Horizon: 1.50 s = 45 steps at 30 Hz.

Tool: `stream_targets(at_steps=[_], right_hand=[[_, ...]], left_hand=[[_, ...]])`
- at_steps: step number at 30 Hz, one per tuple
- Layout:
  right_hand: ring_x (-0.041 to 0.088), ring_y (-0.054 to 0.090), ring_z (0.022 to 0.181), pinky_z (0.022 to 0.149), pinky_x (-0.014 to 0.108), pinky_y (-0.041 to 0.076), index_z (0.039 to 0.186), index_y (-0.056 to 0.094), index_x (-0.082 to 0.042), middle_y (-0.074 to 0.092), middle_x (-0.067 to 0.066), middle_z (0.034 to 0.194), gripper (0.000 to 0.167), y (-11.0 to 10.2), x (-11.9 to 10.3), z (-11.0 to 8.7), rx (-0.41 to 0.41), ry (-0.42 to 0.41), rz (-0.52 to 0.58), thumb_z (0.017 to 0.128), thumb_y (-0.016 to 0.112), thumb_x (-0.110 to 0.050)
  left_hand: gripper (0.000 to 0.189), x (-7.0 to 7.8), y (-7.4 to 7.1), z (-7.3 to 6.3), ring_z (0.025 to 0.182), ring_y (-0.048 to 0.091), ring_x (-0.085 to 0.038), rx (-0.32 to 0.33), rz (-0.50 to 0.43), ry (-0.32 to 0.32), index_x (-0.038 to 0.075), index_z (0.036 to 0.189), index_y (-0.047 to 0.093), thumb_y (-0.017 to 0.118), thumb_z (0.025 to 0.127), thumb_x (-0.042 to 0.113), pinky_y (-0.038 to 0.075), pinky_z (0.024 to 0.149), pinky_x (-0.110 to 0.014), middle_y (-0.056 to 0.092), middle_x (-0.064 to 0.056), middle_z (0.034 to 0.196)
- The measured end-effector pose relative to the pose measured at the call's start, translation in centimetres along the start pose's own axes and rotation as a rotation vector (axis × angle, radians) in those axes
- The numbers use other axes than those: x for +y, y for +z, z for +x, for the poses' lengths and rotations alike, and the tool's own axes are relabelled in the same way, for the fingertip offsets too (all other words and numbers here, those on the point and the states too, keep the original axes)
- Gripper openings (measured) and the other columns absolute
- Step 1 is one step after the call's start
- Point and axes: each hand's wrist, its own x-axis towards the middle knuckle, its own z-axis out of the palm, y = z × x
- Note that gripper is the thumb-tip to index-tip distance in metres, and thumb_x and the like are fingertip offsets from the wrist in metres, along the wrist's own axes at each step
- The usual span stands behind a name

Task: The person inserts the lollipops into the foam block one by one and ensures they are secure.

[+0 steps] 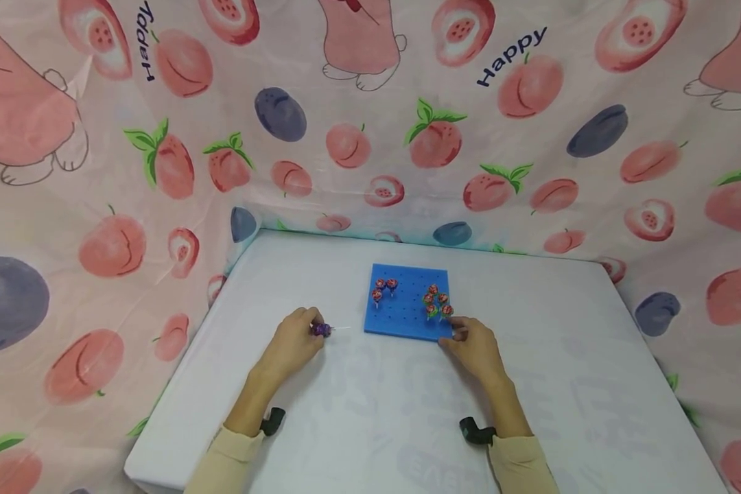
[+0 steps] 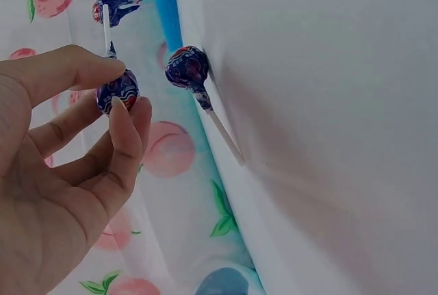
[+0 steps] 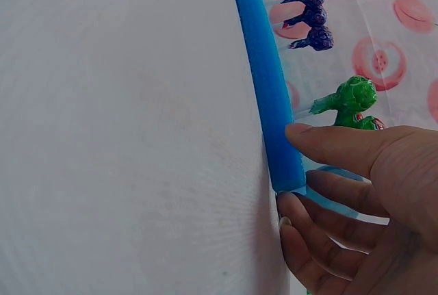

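A purple-wrapped lollipop is pinched by its head between the thumb and fingers of my left hand, its white stick pointing away from the palm. A second purple lollipop lies on the table beside that hand. To the right is a blue board with rows of small holes. Three purple lollipops stand in its left part, and several green-wrapped lollipops stand in its right part. My right hand grips the board's near right corner, thumb on the near edge, fingers curled around the side.
A white cloth covers the table. A fruit-printed curtain hangs behind the table and along its sides. Black camera mounts sit at both wrists.
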Motion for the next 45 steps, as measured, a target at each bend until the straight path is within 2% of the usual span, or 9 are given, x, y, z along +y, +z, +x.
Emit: stream_targets(at_steps=[4,10,16,27,32,39,45], right_hand=[[0.025,0.07,0.1,0.084,0.045,0.059,0.135,0.067,-0.003,0.071,0.015,0.121,0.051,-0.1,-0.1,0.1,-0.001,-0.013,0.001,0.09,0.085,-0.019],[0.026,0.07,0.1,0.084,0.045,0.059,0.135,0.067,-0.003,0.071,0.016,0.12,0.051,-0.2,-0.3,0.1,-0.005,-0.004,-0.004,0.09,0.084,-0.02],[0.025,0.07,0.101,0.084,0.044,0.059,0.136,0.067,-0.004,0.071,0.015,0.12,0.052,0.1,-0.1,-0.3,-0.008,0.013,-0.005,0.09,0.084,-0.02],[0.025,0.07,0.101,0.085,0.044,0.059,0.135,0.066,-0.003,0.071,0.015,0.122,0.051,0.2,0.0,-0.2,0.002,0.006,-0.003,0.09,0.085,-0.018],[0.026,0.07,0.1,0.085,0.045,0.059,0.135,0.066,-0.002,0.071,0.016,0.122,0.051,0.3,0.0,-0.1,0.002,0.002,-0.004,0.089,0.084,-0.018],[0.025,0.07,0.1,0.085,0.045,0.059,0.134,0.067,-0.003,0.071,0.015,0.121,0.051,0.3,-0.1,0.0,0.008,0.002,-0.01,0.089,0.085,-0.018],[0.025,0.07,0.101,0.086,0.045,0.059,0.135,0.067,-0.003,0.071,0.015,0.122,0.051,0.1,-0.1,-0.1,0.003,0.009,-0.01,0.089,0.085,-0.018]], left_hand=[[0.019,0.3,-0.2,0.2,0.083,0.062,-0.019,0.032,-0.012,0.024,0.006,0.103,0.069,0.079,0.087,0.004,0.054,0.072,-0.033,0.063,-0.006,0.098],[0.02,0.7,-0.3,0.4,0.091,0.065,-0.023,0.048,-0.037,0.025,0.009,0.107,0.068,0.079,0.091,0.006,0.054,0.076,-0.034,0.061,-0.005,0.101],[0.021,1.2,-0.3,0.5,0.094,0.066,-0.021,0.083,-0.063,0.051,0.009,0.111,0.068,0.079,0.092,0.008,0.058,0.08,-0.035,0.062,-0.004,0.105],[0.027,2.3,-0.3,1.2,0.094,0.068,-0.02,0.129,-0.094,0.107,0.004,0.12,0.071,0.076,0.094,0.001,0.061,0.077,-0.03,0.062,-0.008,0.114],[0.029,2.7,-0.4,1.6,0.095,0.068,-0.019,0.125,-0.095,0.114,0.005,0.122,0.071,0.076,0.094,0.0,0.061,0.074,-0.027,0.06,-0.008,0.116],[0.038,3.3,-0.5,2.2,0.095,0.067,-0.024,0.149,-0.092,0.133,0.007,0.13,0.068,0.076,0.094,0.001,0.062,0.078,-0.038,0.063,-0.009,0.115],[0.035,4.0,-0.2,2.8,0.095,0.066,-0.024,0.173,-0.11,0.167,0.004,0.127,0.065,0.075,0.094,0.0,0.06,0.082,-0.038,0.065,-0.011,0.111]])
